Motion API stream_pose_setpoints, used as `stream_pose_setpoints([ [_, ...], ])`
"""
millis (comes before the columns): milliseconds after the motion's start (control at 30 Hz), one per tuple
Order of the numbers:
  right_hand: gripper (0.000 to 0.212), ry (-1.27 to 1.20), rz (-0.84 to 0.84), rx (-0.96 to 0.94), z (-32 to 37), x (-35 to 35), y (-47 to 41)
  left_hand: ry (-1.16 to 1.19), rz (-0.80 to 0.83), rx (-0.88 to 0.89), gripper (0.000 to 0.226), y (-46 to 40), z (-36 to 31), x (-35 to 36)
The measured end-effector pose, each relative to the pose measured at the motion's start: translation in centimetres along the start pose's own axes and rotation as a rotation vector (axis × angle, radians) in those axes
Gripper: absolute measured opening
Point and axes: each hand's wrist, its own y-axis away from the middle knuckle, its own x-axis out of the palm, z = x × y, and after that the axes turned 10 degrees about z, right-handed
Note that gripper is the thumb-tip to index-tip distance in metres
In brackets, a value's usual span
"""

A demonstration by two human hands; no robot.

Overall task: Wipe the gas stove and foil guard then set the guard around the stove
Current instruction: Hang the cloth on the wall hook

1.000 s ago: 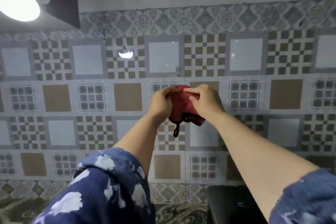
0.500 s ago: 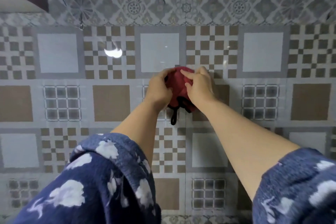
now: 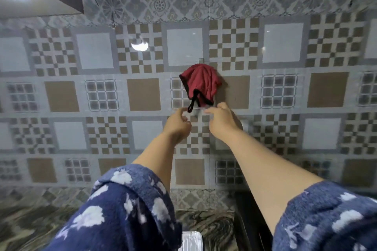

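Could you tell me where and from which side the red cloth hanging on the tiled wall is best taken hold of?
Probably grip the red cloth at its bunched lower body, coming from below and in front. It hangs from its top at the wall, so only the bottom and front are free; its black loop dangles there too.

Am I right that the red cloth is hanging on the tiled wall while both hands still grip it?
Not quite. In the head view the red cloth does hang on the tiled wall, but the left hand and right hand are just below it, gripping nothing.
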Motion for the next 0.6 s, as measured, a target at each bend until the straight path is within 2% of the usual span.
stream_pose_setpoints([
  [100,0.048,0.123,0.158,0.125,-0.2,1.4,4.5,-0.123,0.072,-0.094,0.039,4.7,1.5,0.7],
  [267,0.042,0.101,0.402,0.072,-0.1,4.2,11.3,-0.243,0.191,-0.228,0.037,12.9,3.8,1.9],
  [467,0.038,0.092,0.742,-0.013,-0.3,10.2,22.3,-0.239,0.263,-0.439,0.035,25.2,8.8,3.9],
  [600,0.040,0.107,0.896,-0.059,0.0,14.1,28.1,-0.172,0.264,-0.595,0.038,32.8,12.6,4.1],
])
